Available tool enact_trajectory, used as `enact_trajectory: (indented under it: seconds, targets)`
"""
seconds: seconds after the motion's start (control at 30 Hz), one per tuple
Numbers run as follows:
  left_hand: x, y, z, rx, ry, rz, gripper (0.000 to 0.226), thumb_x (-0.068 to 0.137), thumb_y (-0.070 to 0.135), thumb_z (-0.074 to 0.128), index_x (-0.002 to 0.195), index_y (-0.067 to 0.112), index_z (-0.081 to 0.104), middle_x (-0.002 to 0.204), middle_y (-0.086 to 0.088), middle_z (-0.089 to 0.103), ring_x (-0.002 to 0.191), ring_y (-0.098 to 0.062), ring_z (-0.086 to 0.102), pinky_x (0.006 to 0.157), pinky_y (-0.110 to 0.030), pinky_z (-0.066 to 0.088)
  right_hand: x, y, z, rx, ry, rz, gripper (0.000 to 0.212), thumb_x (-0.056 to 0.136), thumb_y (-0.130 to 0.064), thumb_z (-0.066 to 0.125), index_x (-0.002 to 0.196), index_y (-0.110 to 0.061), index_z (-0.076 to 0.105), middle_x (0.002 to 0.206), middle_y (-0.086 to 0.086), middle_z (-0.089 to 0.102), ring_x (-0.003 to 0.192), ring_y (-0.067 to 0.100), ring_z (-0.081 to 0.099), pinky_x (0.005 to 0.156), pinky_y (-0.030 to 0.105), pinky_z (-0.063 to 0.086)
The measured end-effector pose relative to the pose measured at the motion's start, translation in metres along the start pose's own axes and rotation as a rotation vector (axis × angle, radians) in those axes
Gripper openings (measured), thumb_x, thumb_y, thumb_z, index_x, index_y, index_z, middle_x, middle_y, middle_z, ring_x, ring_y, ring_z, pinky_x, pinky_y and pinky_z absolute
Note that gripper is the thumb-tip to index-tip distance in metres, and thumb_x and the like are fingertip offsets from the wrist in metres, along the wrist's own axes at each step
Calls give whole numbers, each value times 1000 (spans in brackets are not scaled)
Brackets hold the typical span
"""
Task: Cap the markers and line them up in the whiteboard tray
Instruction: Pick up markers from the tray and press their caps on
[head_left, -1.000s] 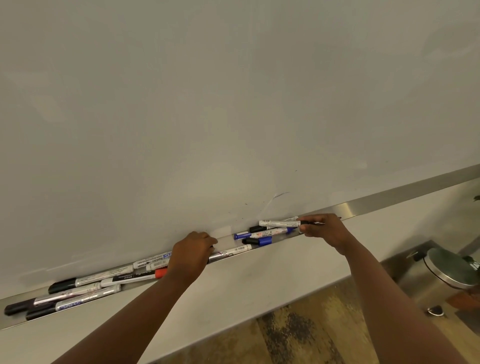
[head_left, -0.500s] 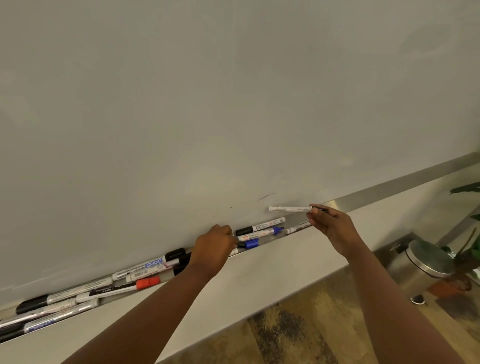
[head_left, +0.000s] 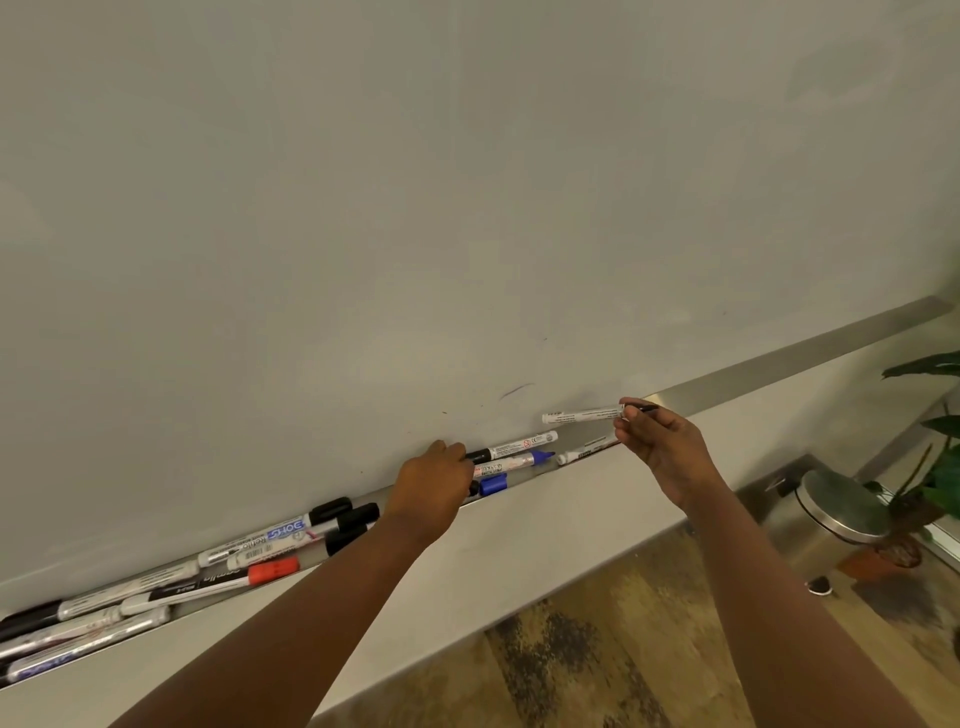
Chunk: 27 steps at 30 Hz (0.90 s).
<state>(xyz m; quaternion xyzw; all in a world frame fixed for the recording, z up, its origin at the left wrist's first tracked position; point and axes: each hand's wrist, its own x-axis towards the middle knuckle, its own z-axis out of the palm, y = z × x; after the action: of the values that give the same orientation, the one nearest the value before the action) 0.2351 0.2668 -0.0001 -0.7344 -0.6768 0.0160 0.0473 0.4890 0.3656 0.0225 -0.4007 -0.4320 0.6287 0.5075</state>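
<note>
My right hand (head_left: 662, 441) pinches a white marker (head_left: 582, 415) by its black end and holds it level above the metal whiteboard tray (head_left: 753, 376). My left hand (head_left: 434, 480) reaches into the tray, fingers curled at the black-capped end of a white marker (head_left: 511, 447). Below that lie a blue-tipped marker (head_left: 519, 460) and a loose blue cap (head_left: 492, 484). A white marker (head_left: 584, 453) lies in the tray under my right hand. Further left are several markers: black-capped ones (head_left: 332, 512) and a red-capped one (head_left: 270, 569).
The whiteboard (head_left: 467, 208) fills the upper view, with a short dark stroke (head_left: 517, 391) near the tray. A steel pedal bin (head_left: 836, 512) and a potted plant (head_left: 935, 467) stand on the wood floor at the right.
My right hand has lifted the white marker up out of the tray. My left hand slid right along the tray to the black-capped marker. The view has shifted right.
</note>
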Motion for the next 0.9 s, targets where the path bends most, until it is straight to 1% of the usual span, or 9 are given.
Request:
enact_trajectory:
  seconds: [0.07, 0.13, 0.2, 0.37, 0.6, 0.7, 0.77, 0.83, 0.9]
  targets:
    - [-4, -2, -4, 5, 98, 40, 20, 90, 22, 55, 107, 14, 59, 108, -3, 59, 101, -20, 52, 59, -29, 40, 1, -1, 3, 4, -10, 2, 12, 75, -13, 62, 86, -12, 68, 61, -7, 71, 63, 5, 68, 62, 15, 57]
    - [-10, -5, -12, 52, 195, 123, 20, 67, 29, 79, 80, 18, 69, 78, 3, 66, 75, -13, 62, 42, -21, 39, 2, -1, 5, 3, -19, 5, 12, 75, -14, 63, 85, -13, 68, 62, -7, 71, 63, 5, 68, 61, 15, 57]
    - [-13, -9, -13, 69, 233, 159, 26, 48, 31, 88, 61, 20, 69, 60, 7, 64, 57, -11, 61, 32, -16, 36, 4, -1, 8, 5, -27, 7, 10, 79, -11, 62, 85, -13, 69, 62, -7, 71, 63, 5, 68, 61, 16, 57]
    - [-21, -19, -7, 121, 211, 191, 36, 41, 30, 92, 67, 18, 71, 65, 6, 68, 55, -10, 63, 32, -16, 43, 3, 0, 21, -19, -68, 34, 13, 73, -16, 65, 86, -13, 69, 63, -7, 71, 63, 6, 68, 59, 16, 56]
    - [-29, -25, -8, 120, 253, 214, 44, 30, 24, 93, 65, 16, 69, 53, 5, 63, 46, -9, 59, 32, -14, 34, -1, 5, 31, -102, -108, 5, 9, 80, -21, 62, 84, -21, 70, 72, -8, 74, 74, 8, 70, 63, 19, 58]
    - [-30, -26, -7, -26, 275, 163, 43, 38, 25, 94, 73, 17, 68, 60, 5, 66, 53, -9, 62, 34, -15, 39, -4, 2, 39, -104, -138, -65, 18, 91, -24, 50, 82, -24, 66, 80, -7, 75, 85, 12, 70, 72, 22, 59]
    - [-31, -27, -4, -204, 317, 87, 31, 63, 22, 84, 88, 15, 66, 77, 0, 69, 69, -15, 65, 47, -21, 47, -5, -3, 47, -82, -174, -104, 22, 95, -26, 44, 82, -24, 61, 76, -9, 71, 82, 15, 71, 73, 27, 58]
    - [-30, -28, -5, -459, 309, -17, 22, 87, 21, 61, 107, 13, 60, 100, -4, 66, 88, -20, 63, 67, -28, 49, -9, -9, 58, -140, -229, -136, 24, 97, -26, 39, 84, -25, 59, 71, -6, 61, 62, 13, 67, 61, 27, 59]
    - [-30, -28, -7, -671, 337, -66, 26, 89, 18, 58, 114, 11, 59, 107, -7, 66, 91, -22, 63, 77, -31, 50, -15, -12, 69, -424, -311, -215, 22, 97, -24, 39, 90, -27, 60, 75, -5, 51, 52, 4, 52, 50, 16, 49]
